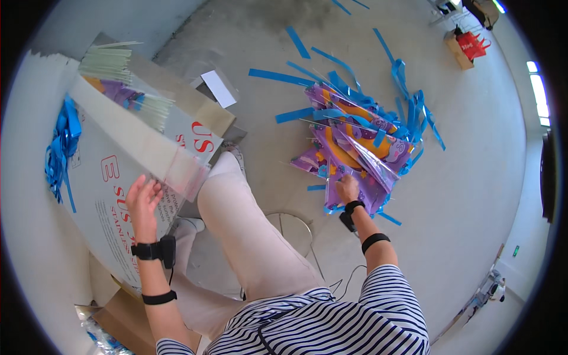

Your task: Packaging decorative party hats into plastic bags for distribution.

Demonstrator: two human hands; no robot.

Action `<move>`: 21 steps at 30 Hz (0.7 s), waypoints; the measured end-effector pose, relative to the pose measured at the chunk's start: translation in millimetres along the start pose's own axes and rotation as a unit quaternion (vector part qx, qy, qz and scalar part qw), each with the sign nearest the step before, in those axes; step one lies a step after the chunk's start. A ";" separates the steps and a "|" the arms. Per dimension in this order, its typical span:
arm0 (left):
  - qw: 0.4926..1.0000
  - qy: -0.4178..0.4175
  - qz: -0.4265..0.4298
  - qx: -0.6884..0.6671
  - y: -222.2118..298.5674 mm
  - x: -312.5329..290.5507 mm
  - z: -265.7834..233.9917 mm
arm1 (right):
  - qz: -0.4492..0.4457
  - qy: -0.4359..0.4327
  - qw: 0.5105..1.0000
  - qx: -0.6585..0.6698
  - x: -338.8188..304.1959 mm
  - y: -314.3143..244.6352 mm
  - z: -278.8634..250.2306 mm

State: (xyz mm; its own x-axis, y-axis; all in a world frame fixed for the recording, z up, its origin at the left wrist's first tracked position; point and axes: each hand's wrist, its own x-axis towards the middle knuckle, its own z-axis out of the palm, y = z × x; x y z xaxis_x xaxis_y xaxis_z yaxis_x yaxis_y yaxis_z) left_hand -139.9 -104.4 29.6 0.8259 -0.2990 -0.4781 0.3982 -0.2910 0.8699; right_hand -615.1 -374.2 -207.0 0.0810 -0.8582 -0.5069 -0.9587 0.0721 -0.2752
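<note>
- Fingers of the left hand (142,207) are loosely bent and slightly apart, with no object visible in them.
- That hand is raised over a grey sheet with red print (127,157), near the clear end of a long, pale plastic sleeve (186,174); whether it touches either cannot be told.
- Its forearm comes up almost straight from the lower edge, a black wrist strap (149,251) around it.
- On the other side, the right arm stretches forward from a striped sleeve (387,293), leaning inward.
- The right hand (347,188) is curled at the near edge of the purple printed sheets (337,151); its fingertips are hidden, so a pinch cannot be confirmed.
- Those sheets lie heaped on the floor (467,136), among blue strips (278,77).
</note>
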 end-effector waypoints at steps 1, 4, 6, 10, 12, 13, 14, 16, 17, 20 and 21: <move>1.000 0.015 0.003 0.019 -1.4 -2.1 -4.1 | -0.028 0.044 0.998 -0.031 13.2 13.5 -1.4; 0.997 0.052 0.013 0.055 -2.9 -20.9 -22.5 | -0.141 0.098 0.983 -0.058 63.3 3.9 -4.8; 0.996 0.058 0.004 0.068 -1.6 -37.5 -30.9 | -0.130 0.038 0.983 -0.124 102.4 -27.1 -16.4; 0.992 0.068 -0.043 0.097 -7.7 -60.9 -49.4 | -0.145 0.002 0.964 -0.225 145.3 -92.7 -16.1; 0.991 0.072 -0.061 0.099 -11.8 -67.0 -54.3 | -0.144 0.003 0.967 -0.210 161.8 -104.4 -13.9; 0.989 0.078 -0.077 0.100 -13.0 -69.1 -55.8 | -0.150 -0.006 0.955 -0.258 168.2 -109.9 -12.1; 0.989 0.076 -0.080 0.101 -13.7 -70.1 -56.2 | -0.154 -0.015 0.940 -0.305 173.7 -114.4 -10.4; 0.986 0.093 -0.090 0.105 -12.3 -73.9 -56.6 | -0.143 0.004 0.949 -0.281 179.9 -118.4 -4.5; 0.986 0.089 -0.094 0.106 -12.3 -74.2 -57.3 | -0.145 -0.012 0.949 -0.279 182.4 -117.5 -4.6; 0.986 0.092 -0.090 0.110 -15.4 -73.3 -61.6 | -0.138 -0.028 0.958 -0.251 183.4 -113.3 -4.3; 0.985 0.093 -0.092 0.113 -17.3 -71.8 -64.7 | -0.159 -0.012 0.955 -0.249 181.3 -114.0 -2.2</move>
State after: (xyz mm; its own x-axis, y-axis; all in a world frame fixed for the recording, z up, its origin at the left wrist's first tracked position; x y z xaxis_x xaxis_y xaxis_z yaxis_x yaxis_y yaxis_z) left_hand -180.3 -19.0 56.7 0.8158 -0.0560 -0.5756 0.4657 -0.5265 0.7112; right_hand -491.8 -539.1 -265.8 0.3898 -0.7843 -0.4827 -0.8952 -0.4457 0.0013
